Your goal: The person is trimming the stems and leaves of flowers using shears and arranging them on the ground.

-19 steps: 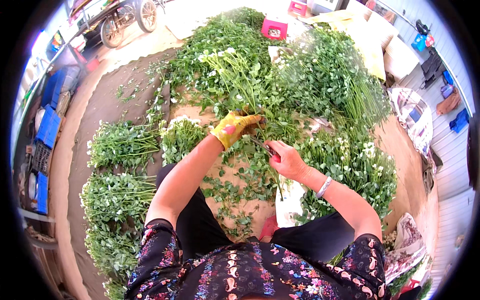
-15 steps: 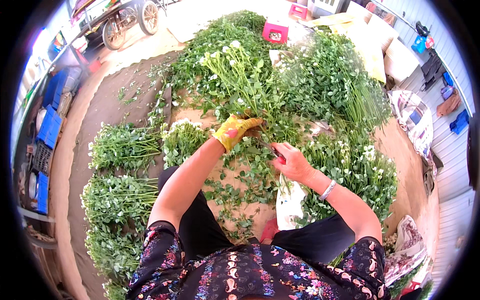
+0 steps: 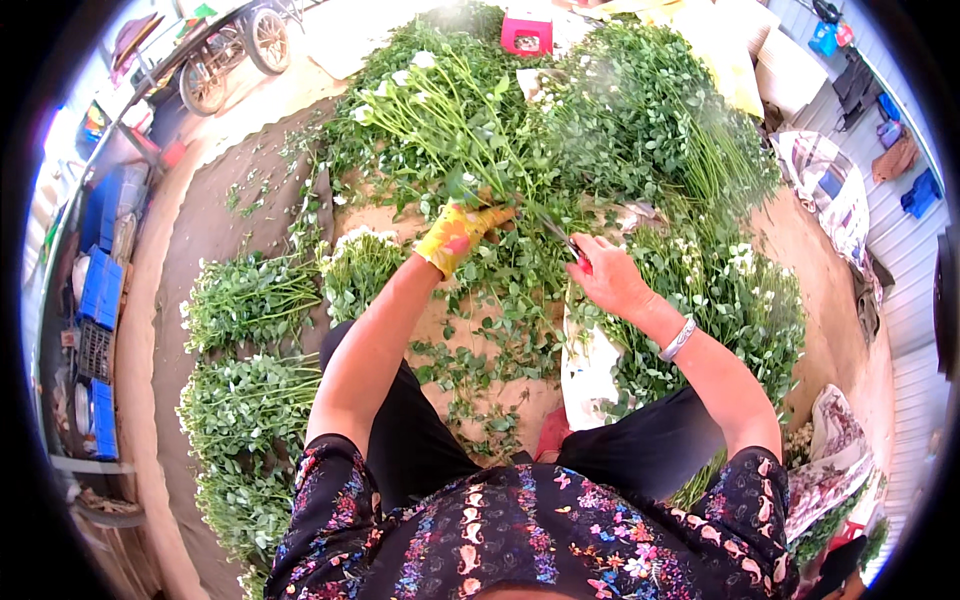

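Observation:
My left hand point(image 3: 455, 238), in a yellow patterned glove, is closed round the stems of a bunch of white flowers point(image 3: 440, 110). The blooms point away from me, to the upper left. My bare right hand point(image 3: 612, 280) grips red-handled scissors point(image 3: 556, 229), and their blades reach toward the stems just right of the glove. Whether the blades touch a stem is hard to make out among the leaves. Below both hands, cut leaves point(image 3: 480, 350) litter the brown ground between my knees.
Leafy flower stems point(image 3: 640, 110) are heaped ahead and along my right point(image 3: 700, 320). Bundles of white flowers point(image 3: 250, 300) lie in rows on a dark cloth point(image 3: 190, 230) at left. A pink stool point(image 3: 527, 36) stands at the back; blue crates point(image 3: 100, 288) line the left side.
The flower bunch and my gloved hand have shifted a little up and left. My right hand has moved slightly up and right with the scissors, whose blades now show more plainly.

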`<state>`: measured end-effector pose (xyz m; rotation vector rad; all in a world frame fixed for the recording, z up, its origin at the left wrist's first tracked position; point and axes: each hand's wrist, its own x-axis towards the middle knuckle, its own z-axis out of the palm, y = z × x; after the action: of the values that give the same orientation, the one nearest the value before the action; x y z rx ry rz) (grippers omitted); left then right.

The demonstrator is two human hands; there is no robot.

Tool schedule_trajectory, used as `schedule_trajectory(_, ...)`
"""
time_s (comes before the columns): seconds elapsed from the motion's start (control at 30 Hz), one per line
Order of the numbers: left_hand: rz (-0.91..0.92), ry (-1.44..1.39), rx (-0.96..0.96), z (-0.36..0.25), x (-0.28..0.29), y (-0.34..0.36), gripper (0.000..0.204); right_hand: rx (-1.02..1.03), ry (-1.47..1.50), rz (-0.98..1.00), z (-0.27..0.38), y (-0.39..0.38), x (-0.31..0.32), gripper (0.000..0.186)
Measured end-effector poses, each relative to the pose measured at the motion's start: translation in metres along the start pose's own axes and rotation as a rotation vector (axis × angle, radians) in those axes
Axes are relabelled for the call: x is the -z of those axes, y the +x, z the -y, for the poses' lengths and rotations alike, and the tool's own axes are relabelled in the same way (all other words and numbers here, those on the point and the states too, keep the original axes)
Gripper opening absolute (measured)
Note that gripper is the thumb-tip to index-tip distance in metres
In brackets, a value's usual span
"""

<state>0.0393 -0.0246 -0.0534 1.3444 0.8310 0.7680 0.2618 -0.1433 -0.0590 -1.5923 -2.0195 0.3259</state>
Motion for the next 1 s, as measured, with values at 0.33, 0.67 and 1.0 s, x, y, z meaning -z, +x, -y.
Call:
schedule_trajectory(0.33, 0.173, 0.232, -0.194, 0.031, 0.004, 0.019, 0.023, -0.030, -0.122, 0.121, -0.014, -0.003, -0.010, 0.021)
schedule_trajectory(0.67, 0.039, 0.149, -0.051, 0.021, -0.003, 0.010, 0.017, 0.012, -0.101, 0.152, -0.013, 0.002, -0.025, 0.016)
schedule_trajectory(1.0, 0.167, -0.221, -0.124, 0.014, -0.005, 0.007, 0.028, -0.110, 0.072, 0.173, -0.014, 0.011, -0.019, 0.022)
